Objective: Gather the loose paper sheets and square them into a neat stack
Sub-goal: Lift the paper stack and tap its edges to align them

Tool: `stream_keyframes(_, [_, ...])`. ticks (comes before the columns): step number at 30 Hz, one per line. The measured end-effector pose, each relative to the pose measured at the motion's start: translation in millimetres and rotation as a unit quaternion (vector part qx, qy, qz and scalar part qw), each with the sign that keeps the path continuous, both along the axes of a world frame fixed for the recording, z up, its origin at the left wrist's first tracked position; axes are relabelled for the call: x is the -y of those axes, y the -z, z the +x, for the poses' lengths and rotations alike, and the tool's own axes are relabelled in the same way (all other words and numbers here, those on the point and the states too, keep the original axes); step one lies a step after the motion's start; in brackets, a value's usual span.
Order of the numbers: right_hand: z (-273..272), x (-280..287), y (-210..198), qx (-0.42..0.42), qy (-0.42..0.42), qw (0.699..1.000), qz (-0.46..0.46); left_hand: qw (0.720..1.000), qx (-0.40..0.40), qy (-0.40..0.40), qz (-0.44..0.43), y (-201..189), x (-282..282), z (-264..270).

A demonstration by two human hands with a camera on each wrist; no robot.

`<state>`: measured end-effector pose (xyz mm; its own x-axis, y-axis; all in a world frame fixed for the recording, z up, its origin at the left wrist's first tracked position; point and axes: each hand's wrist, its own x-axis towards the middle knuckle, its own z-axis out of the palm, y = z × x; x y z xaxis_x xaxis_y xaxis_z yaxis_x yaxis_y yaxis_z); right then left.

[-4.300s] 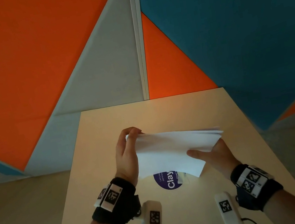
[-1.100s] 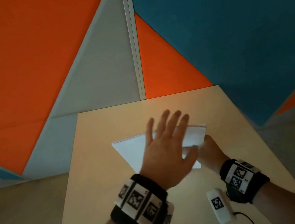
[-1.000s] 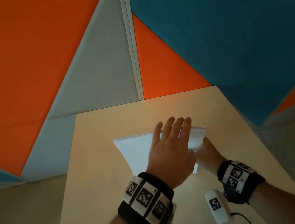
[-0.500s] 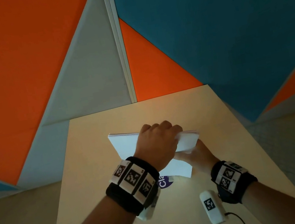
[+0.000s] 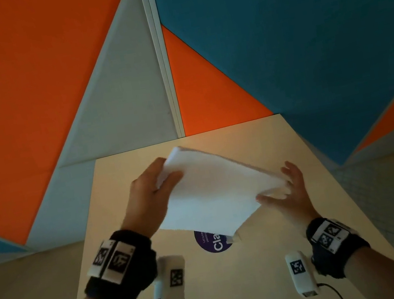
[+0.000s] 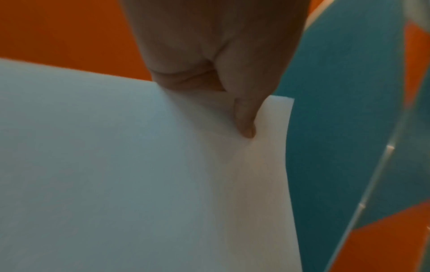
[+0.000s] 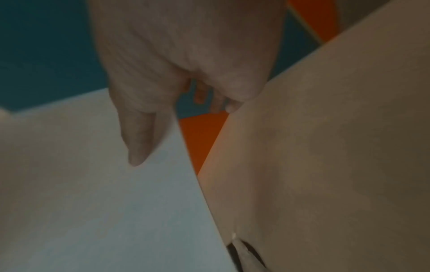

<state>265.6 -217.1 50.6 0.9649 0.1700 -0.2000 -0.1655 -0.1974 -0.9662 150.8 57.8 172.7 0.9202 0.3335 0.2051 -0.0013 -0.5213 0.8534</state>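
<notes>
A: Above the table (image 5: 133,239), clear of its top, the paper stack (image 5: 214,193) is tilting, far corner up by the left fingertips, near corner hanging low over a purple sticker (image 5: 211,243).

B: Left hand (image 5: 146,197)?

A: It is pinching the stack's far-left corner. The thumb (image 6: 244,117) is lying on top of the sheets, the other fingers are curling underneath, mostly hidden.

B: Right hand (image 5: 288,196)?

A: It is sitting at the stack's right edge. The fingers (image 5: 293,172) are spreading, fairly straight, behind that edge; the thumb (image 7: 139,139) is lying flat on the top sheet near it. Whether the fingers are pressing from below, I cannot tell; the view is blurring.

B: Edges?

A: They are looking roughly even along the right side, though blur is hiding the detail.

B: Surroundings?

A: Orange, grey and teal wall panels (image 5: 300,25) are standing beyond the fingertips. Bands with black-and-white markers are wrapping both wrists.
</notes>
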Motion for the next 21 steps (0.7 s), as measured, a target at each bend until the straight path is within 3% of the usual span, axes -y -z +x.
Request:
stream_keyframes(3, [-1, -2, -3, -0.091, -0.044, 0.988, 0.114, 0.984, 0.009, -0.033, -0.174, 30, -8, -9])
stream_keyframes(5, [0, -3, -3, -0.092, -0.067, 0.988, 0.108, 0.970, 0.003, -0.049, -0.240, 50, -8, -13])
stream_keyframes(11, [0, -6, -2, -0.045, -0.076, 0.994, 0.056, 0.953, -0.006, -0.091, -0.290, 90, -8, -21])
stream_keyframes(18, [-5, -9, 11, -0.036, -0.086, 0.995, 0.019, 0.957, -0.050, -0.118, -0.261, 111, -1, -22])
stream_keyframes(21, [-6, -11, 12, -0.029, -0.083, 0.996, 0.016, 0.949, -0.051, -0.119, -0.286, 111, 0, -22])
